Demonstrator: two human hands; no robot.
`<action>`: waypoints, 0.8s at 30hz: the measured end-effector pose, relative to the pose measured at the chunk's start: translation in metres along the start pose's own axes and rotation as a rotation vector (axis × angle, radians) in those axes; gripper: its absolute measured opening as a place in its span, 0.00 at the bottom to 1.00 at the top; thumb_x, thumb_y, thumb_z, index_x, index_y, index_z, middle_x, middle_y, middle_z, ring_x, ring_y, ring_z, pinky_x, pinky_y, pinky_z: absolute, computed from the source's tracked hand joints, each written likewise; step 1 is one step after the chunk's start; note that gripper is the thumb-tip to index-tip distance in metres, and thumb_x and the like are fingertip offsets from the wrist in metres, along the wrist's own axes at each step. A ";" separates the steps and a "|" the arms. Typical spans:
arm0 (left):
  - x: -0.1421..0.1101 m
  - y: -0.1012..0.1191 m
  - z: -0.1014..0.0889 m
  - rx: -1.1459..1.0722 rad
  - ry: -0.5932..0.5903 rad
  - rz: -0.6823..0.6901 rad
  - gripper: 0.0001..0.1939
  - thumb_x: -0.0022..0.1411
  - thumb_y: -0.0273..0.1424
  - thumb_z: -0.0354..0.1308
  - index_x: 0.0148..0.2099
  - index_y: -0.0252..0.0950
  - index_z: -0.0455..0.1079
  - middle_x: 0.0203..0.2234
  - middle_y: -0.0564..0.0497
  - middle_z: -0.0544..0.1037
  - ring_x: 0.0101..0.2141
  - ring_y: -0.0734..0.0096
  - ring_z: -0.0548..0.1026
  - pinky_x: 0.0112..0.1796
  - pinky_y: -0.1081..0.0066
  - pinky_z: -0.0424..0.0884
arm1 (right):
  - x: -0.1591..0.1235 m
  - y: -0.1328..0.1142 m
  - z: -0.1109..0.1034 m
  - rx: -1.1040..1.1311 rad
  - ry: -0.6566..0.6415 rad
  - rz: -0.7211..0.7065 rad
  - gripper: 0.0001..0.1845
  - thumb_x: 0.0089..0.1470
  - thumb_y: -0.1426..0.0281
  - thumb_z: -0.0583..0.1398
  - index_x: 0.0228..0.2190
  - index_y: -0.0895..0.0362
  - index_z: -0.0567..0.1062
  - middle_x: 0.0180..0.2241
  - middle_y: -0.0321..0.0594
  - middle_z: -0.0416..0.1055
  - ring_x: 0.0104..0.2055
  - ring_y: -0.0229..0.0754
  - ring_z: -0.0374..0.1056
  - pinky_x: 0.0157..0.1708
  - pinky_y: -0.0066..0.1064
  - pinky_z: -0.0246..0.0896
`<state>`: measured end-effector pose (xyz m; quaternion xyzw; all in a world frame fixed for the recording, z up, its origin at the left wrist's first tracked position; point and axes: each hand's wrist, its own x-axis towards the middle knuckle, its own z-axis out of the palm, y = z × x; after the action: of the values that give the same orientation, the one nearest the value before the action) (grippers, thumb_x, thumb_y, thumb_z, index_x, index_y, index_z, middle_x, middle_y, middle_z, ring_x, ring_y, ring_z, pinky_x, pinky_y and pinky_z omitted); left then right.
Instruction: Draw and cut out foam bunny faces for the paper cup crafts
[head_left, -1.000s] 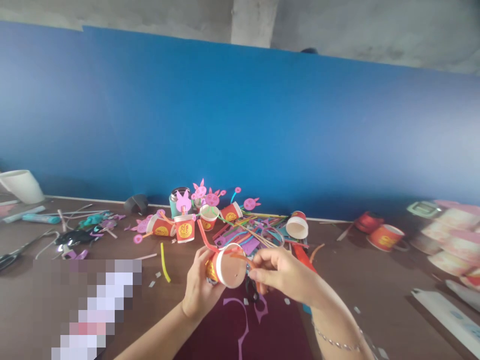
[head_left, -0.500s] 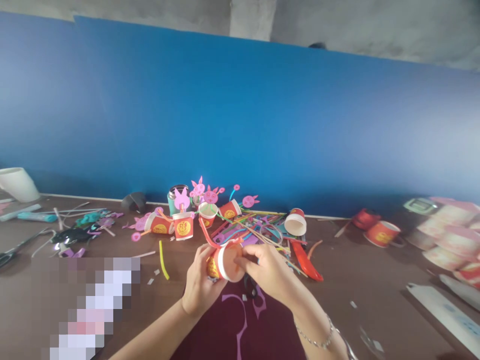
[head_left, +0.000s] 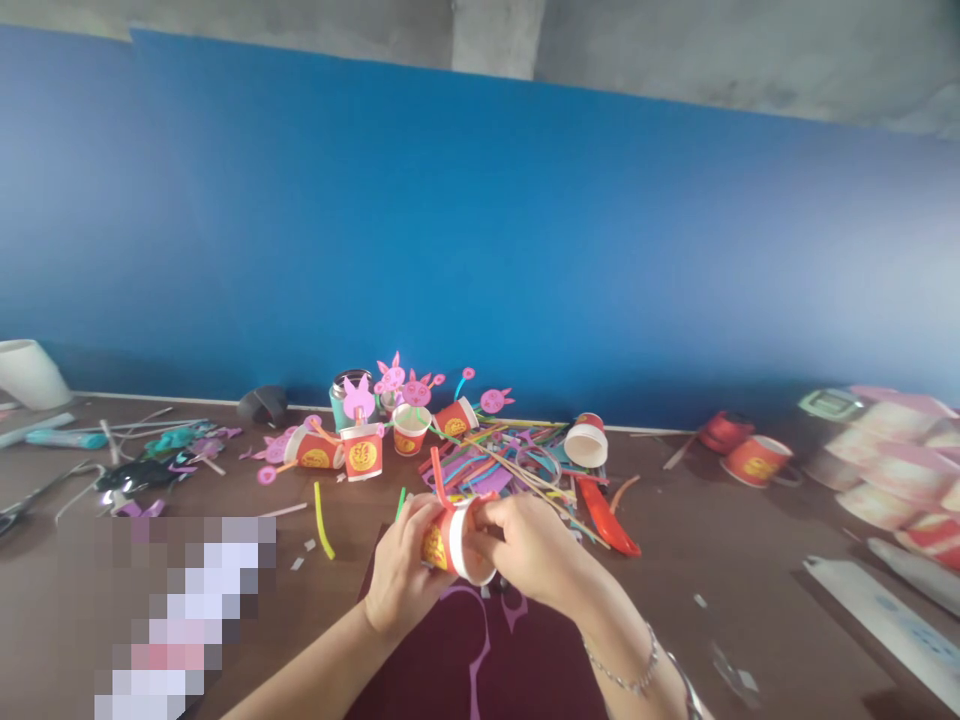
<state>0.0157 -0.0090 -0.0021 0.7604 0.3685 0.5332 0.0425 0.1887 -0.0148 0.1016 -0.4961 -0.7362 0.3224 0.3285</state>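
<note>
A red paper cup (head_left: pixel 436 547) with a yellow print and a white rim lies sideways in my left hand (head_left: pixel 401 560), its mouth turned to the right. An orange-red strip (head_left: pixel 439 474) stands up from the cup's side. My right hand (head_left: pixel 529 540) reaches with bent, closed fingers into the cup's mouth; its fingertips are partly hidden, and I cannot make out what they pinch. Below the hands lies a dark maroon sheet (head_left: pixel 420 665) with a purple cut-out scrap (head_left: pixel 480 640) on it.
Behind the hands stand several red cups (head_left: pixel 364 452) with pink animal-face cut-outs (head_left: pixel 358 395). A pile of coloured strips (head_left: pixel 517 460), a tipped cup (head_left: pixel 586 443) and a red-orange tool (head_left: pixel 609 520) lie beside them. Stacked cups (head_left: pixel 892 470) are at right, a yellow strip (head_left: pixel 322 520) at left.
My right fingers have moved further into the cup's mouth. The cup has tilted slightly, and the orange-red strip now stands more upright and shows less length.
</note>
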 end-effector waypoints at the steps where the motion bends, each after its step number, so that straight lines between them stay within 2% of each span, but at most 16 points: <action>1: -0.001 0.000 0.000 -0.005 -0.006 0.002 0.28 0.55 0.32 0.61 0.56 0.40 0.55 0.46 0.42 0.70 0.44 0.59 0.74 0.41 0.65 0.72 | 0.000 0.000 0.000 -0.091 -0.044 0.005 0.09 0.44 0.71 0.61 0.15 0.57 0.73 0.14 0.31 0.63 0.19 0.33 0.54 0.22 0.27 0.43; 4: -0.003 0.000 0.000 -0.023 -0.021 -0.026 0.28 0.56 0.33 0.61 0.56 0.40 0.55 0.45 0.43 0.70 0.44 0.59 0.73 0.41 0.65 0.72 | 0.001 -0.002 0.000 -0.332 -0.151 0.011 0.09 0.48 0.71 0.59 0.19 0.58 0.74 0.17 0.33 0.66 0.21 0.33 0.56 0.23 0.27 0.45; 7: -0.005 0.000 0.000 -0.044 -0.034 -0.099 0.28 0.55 0.32 0.62 0.55 0.41 0.55 0.44 0.44 0.69 0.42 0.60 0.73 0.41 0.64 0.72 | 0.001 -0.006 0.001 -0.423 -0.187 0.009 0.08 0.45 0.73 0.60 0.17 0.59 0.72 0.17 0.33 0.65 0.21 0.33 0.55 0.22 0.27 0.44; 10: -0.005 0.000 0.002 -0.076 -0.036 -0.144 0.29 0.52 0.30 0.63 0.55 0.41 0.56 0.44 0.45 0.69 0.43 0.60 0.73 0.42 0.64 0.71 | 0.001 -0.011 -0.004 -0.363 -0.210 0.015 0.08 0.44 0.73 0.61 0.16 0.59 0.71 0.16 0.31 0.63 0.21 0.32 0.55 0.21 0.25 0.44; 12: -0.003 0.000 0.004 -0.108 -0.007 -0.210 0.29 0.52 0.29 0.63 0.55 0.41 0.57 0.44 0.46 0.70 0.43 0.60 0.73 0.43 0.63 0.70 | 0.002 -0.013 -0.010 -0.253 -0.207 0.001 0.07 0.47 0.69 0.61 0.20 0.58 0.73 0.17 0.31 0.66 0.21 0.33 0.57 0.21 0.24 0.46; 15: 0.002 -0.001 0.008 -0.199 0.104 -0.388 0.29 0.54 0.30 0.60 0.57 0.39 0.56 0.45 0.45 0.71 0.43 0.60 0.74 0.42 0.63 0.71 | 0.003 -0.011 -0.016 -0.162 -0.061 -0.001 0.12 0.56 0.65 0.55 0.27 0.57 0.75 0.21 0.34 0.70 0.23 0.36 0.62 0.24 0.25 0.52; 17: 0.005 -0.002 0.010 -0.264 0.173 -0.470 0.29 0.55 0.31 0.60 0.57 0.38 0.55 0.45 0.44 0.71 0.43 0.59 0.74 0.42 0.64 0.71 | 0.005 -0.008 -0.015 -0.190 0.009 0.036 0.13 0.56 0.65 0.55 0.28 0.57 0.76 0.23 0.36 0.72 0.25 0.38 0.65 0.26 0.26 0.54; 20: 0.006 -0.003 0.011 -0.322 0.185 -0.499 0.27 0.56 0.32 0.60 0.57 0.37 0.57 0.45 0.43 0.71 0.44 0.59 0.73 0.44 0.64 0.69 | 0.007 -0.001 -0.003 -0.176 -0.088 0.022 0.08 0.52 0.67 0.60 0.31 0.57 0.78 0.28 0.39 0.76 0.30 0.41 0.69 0.30 0.27 0.57; 24: 0.001 -0.007 0.012 -0.411 0.155 -0.513 0.25 0.56 0.32 0.60 0.55 0.38 0.57 0.44 0.45 0.72 0.43 0.61 0.73 0.44 0.64 0.69 | 0.009 0.002 0.010 -0.095 -0.145 -0.054 0.12 0.56 0.69 0.55 0.28 0.59 0.77 0.26 0.38 0.75 0.28 0.39 0.67 0.29 0.26 0.57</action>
<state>0.0230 0.0007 -0.0095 0.5757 0.4346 0.6244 0.2997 0.1791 -0.0071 0.0951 -0.4665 -0.7855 0.3136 0.2589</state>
